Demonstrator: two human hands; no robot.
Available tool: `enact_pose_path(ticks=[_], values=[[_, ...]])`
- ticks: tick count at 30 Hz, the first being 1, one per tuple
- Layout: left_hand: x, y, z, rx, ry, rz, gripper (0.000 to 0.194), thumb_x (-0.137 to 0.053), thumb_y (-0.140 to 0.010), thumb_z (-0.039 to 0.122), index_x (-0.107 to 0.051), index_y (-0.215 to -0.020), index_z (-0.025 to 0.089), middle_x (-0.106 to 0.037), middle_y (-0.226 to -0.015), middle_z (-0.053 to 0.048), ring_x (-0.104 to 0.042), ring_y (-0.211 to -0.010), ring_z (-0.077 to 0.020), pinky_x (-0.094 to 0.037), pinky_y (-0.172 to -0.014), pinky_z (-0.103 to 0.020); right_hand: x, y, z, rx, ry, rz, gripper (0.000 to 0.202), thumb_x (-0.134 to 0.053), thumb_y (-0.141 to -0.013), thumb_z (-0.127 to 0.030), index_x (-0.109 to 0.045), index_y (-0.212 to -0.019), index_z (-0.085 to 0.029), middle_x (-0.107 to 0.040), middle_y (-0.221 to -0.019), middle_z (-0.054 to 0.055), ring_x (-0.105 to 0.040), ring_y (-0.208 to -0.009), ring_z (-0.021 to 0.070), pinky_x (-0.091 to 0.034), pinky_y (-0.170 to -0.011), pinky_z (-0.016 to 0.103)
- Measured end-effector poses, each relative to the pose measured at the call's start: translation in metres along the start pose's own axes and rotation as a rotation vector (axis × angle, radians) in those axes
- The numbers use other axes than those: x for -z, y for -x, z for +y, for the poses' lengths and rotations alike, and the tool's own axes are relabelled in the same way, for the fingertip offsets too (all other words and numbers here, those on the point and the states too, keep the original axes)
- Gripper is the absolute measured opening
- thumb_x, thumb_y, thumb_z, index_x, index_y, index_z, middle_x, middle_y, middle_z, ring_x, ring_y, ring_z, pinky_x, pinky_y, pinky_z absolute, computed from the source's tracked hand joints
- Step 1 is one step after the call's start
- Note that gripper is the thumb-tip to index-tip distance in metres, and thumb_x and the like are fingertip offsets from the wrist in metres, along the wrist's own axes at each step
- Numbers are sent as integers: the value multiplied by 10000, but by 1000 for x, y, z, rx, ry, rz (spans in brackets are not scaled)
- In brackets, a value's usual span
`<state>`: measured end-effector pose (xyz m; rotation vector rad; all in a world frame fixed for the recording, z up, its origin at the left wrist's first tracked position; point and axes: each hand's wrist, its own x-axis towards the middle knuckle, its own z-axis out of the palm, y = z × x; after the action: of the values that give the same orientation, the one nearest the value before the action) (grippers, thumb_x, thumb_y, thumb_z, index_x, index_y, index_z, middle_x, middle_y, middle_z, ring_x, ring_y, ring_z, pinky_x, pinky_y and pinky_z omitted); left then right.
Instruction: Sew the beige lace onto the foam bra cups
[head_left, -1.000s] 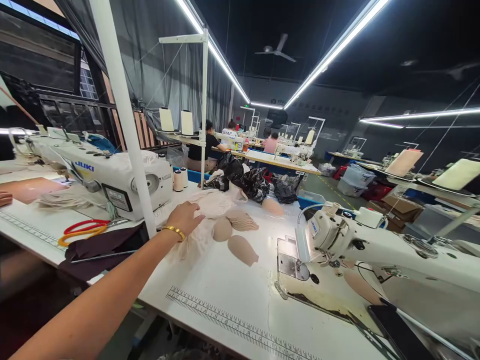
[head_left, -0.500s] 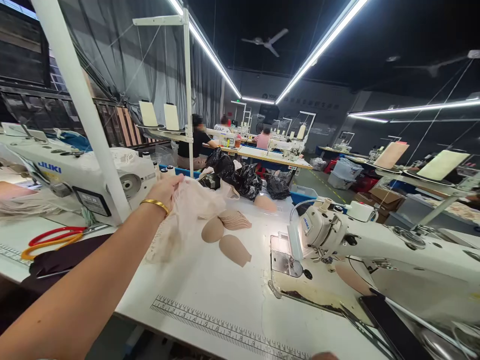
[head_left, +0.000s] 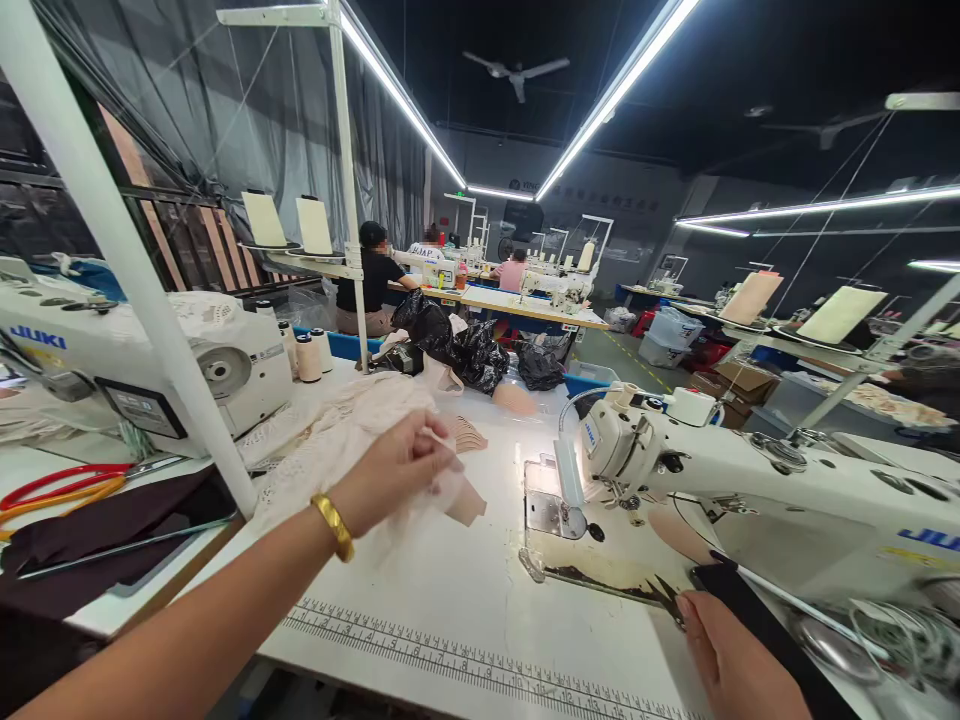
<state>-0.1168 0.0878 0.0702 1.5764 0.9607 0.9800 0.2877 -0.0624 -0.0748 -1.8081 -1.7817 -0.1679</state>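
My left hand (head_left: 405, 470) is closed in a pinch on sheer cream fabric (head_left: 315, 415), which is partly blurred and spreads leftward over the white table. Under and beside that hand lie beige cup-shaped pieces (head_left: 469, 505), partly covered, and a fanned stack of similar pieces (head_left: 471, 434). At the lower right, my right hand (head_left: 739, 655) has its fingers closed over a pair of dark scissors (head_left: 664, 598); only the blade tips show, pointing at the sewing machine's base. A sewing machine (head_left: 630, 450) stands between the hands, its lamp lit over the needle plate (head_left: 553, 512).
A printed ruler (head_left: 450, 655) runs along the table's front edge. To the left are a second sewing machine (head_left: 150, 360), red- and orange-handled scissors (head_left: 64, 490) and dark cloth (head_left: 112, 540). Black plastic bags (head_left: 457, 340) lie at the back. Co-workers sit farther off.
My left hand has drawn the sheer fabric toward me and rightward, over the beige pieces. My right hand has come into view and onto the dark scissors. The view has shifted slightly right.
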Motion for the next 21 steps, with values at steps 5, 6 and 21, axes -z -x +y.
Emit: enact_pose_path(ticks=[5,6,21], values=[[-53,26,-54,205,172,-358,625,-811,-778,371,-483,-1291,227,-707,-1169,-116,-675,-934,-215,-579,-723,-344,5,-5,-91,19,-352,-187,268,-429,-1102,-464,-612,-1087,-269,-747,-798,21,-716,-666,205,-566,-606,270],[-59,29,-56,212,191,-391,648,-804,-781,355,-467,-1321,231,-693,-1175,-112,-664,-912,-202,-579,-721,-343,4,-8,-107,90,-347,-163,220,-487,-1086,-450,-608,-1116,-269,-754,-832,27,-718,-685,209,-559,-612,270],[-9,24,-15,80,-422,-320,626,-658,-802,502,-582,-1395,316,-746,-1099,-36,-636,-648,-184,-545,-632,-358,-5,-21,-118,320,43,-14,271,-417,-1117,-265,-639,-964,-231,-700,-756,26,-655,-621,188,-401,-574,298]])
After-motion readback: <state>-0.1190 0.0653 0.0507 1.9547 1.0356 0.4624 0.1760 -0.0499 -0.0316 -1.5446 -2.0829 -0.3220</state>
